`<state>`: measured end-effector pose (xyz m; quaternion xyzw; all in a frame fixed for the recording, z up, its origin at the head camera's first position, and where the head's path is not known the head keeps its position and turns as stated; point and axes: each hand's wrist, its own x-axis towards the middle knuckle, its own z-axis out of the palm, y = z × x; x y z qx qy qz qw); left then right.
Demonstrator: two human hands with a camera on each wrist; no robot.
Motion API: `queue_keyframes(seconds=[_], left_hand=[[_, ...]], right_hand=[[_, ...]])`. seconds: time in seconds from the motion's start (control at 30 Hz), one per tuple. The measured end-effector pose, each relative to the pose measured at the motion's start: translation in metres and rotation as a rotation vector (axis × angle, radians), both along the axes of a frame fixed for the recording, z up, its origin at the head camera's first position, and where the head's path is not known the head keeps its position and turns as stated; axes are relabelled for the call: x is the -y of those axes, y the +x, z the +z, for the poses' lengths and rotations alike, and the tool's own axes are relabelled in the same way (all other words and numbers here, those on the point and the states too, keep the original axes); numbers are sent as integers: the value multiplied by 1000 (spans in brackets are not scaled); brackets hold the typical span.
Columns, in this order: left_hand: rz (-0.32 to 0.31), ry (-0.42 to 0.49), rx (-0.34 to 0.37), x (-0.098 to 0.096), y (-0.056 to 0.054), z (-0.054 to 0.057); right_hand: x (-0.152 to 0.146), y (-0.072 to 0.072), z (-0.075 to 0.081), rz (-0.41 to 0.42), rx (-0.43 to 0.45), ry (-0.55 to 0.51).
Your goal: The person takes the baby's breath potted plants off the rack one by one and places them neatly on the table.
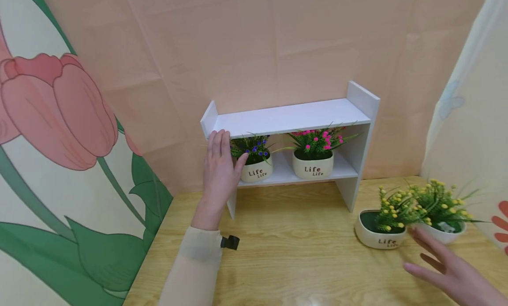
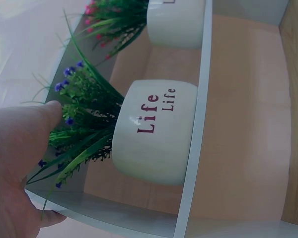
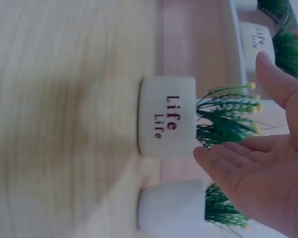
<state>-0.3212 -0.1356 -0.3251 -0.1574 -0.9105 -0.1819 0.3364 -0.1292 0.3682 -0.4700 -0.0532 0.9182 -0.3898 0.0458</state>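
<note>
Yellow-flwr pot [image 1: 376,238] nr R hand [image 1: 456,271]: cream, rounded, dk-red "Life" x2.

Pink tulip picture [image 1: 65,112] — peach backdrop [image 1: 238,46]

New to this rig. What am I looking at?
No robot here: just a person's bare left hand and right hand. The wide picture comes from a head camera; the others from a camera on each wrist. On the wooden table stand a white shelf, holding a blue-flowered pot and a pink-flowered pot, and, right of it, two yellow-flowered pots. The left hand rests on the shelf's upper left corner; the right hand is open near the yellow flowers. No pot is held.
</note>
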Motion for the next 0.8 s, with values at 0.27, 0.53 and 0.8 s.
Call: queue_keyframes(seconds=[0.27,0.53,0.8], left_hand=[[-1,-1,-3,1,0,0],[0,-4,-4,1,1,1],[9,-18,11,0,1,1]], right_hand=[[11,6,23,-67,-107,33],[19,2,49,-95,-213,64],[35,-6,71,-88,-504,95]])
